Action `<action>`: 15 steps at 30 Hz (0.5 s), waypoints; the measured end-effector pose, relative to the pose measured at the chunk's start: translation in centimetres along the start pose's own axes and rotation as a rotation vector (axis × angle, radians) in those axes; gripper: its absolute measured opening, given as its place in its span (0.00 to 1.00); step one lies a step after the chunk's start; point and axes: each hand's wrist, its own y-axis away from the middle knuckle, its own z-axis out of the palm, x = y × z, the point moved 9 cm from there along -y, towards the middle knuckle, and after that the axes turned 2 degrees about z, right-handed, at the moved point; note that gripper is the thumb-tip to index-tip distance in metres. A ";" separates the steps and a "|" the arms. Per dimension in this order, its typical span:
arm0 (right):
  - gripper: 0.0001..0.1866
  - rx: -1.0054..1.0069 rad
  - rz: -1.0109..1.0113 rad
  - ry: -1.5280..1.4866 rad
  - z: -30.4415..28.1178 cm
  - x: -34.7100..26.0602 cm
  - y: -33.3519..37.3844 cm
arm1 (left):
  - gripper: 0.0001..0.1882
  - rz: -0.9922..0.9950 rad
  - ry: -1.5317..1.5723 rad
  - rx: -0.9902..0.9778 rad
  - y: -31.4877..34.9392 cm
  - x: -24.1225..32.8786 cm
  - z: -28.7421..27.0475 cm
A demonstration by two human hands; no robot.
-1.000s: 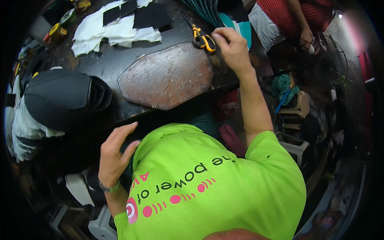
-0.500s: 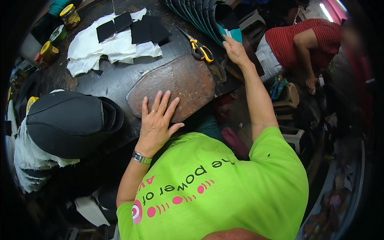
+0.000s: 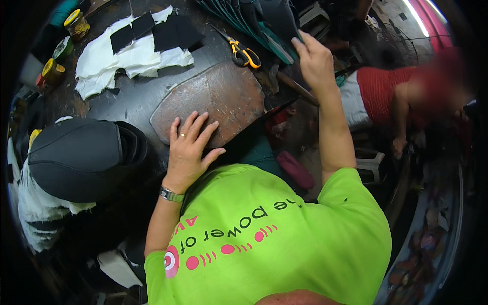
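My left hand (image 3: 189,152) lies with spread fingers on the near left part of a worn brown board (image 3: 223,96), holding nothing. It wears a ring, and a watch (image 3: 171,194) is on the wrist. Farther off at the right, my right hand (image 3: 316,63) pinches the edge of a curved black-and-green panel (image 3: 277,20), the outermost of a nested stack (image 3: 239,18) at the table's far edge. Part of its grip is hidden behind the fingers. Scissors with yellow-and-black handles (image 3: 245,55) lie between the board and the stack, their blades pointing away.
White cloth (image 3: 96,71) with black squares (image 3: 175,33) on it lies beyond the board. Lidded jars (image 3: 76,24) line the left side. A black padded, domed piece (image 3: 76,157) stands near left. A stick-like handle (image 3: 297,86) juts past the table's right edge. A person in red (image 3: 384,94) bends at right.
My right hand has moved slightly up and right at the stack, and the outer panel's dark face now shows more. My left hand stays on the board. The person in red has shifted rightward and down.
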 end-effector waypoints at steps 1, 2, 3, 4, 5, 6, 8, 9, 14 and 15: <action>0.16 0.049 -0.208 0.023 -1.0 -3.3 2.2 | 0.31 -0.003 0.102 0.053 0.0 -0.1 -0.6; 0.14 -0.002 -0.268 0.052 -0.8 -5.3 4.2 | 0.29 -0.025 0.167 0.124 0.0 -0.4 -1.4; 0.13 -0.068 -0.291 0.072 0.1 -6.8 5.7 | 0.28 -0.070 0.265 0.198 0.0 -0.7 -2.0; 0.17 -0.172 -0.338 0.047 1.0 -8.5 7.6 | 0.27 -0.119 0.366 0.281 -0.1 -1.1 -2.7; 0.17 -0.267 -0.321 -0.011 2.9 -9.6 8.6 | 0.28 -0.099 0.354 0.341 -0.3 -0.8 -3.4; 0.19 -0.358 -0.336 -0.043 4.9 -10.9 9.8 | 0.28 -0.106 0.328 0.370 -0.7 -0.7 -3.8; 0.22 -0.535 -0.409 -0.003 8.0 -13.1 12.6 | 0.28 -0.077 0.193 0.401 -1.7 0.1 -4.4; 0.22 -0.477 -0.438 -0.035 8.1 -13.8 12.7 | 0.28 -0.075 0.123 0.333 -2.6 -0.1 -4.3; 0.19 -0.610 -0.455 -0.295 8.0 -11.5 12.8 | 0.30 -0.088 -0.232 0.143 -3.3 -0.6 -3.9; 0.18 -0.582 -0.406 -0.371 7.3 -10.2 12.0 | 0.27 -0.094 -0.286 0.156 -3.1 -0.7 -4.2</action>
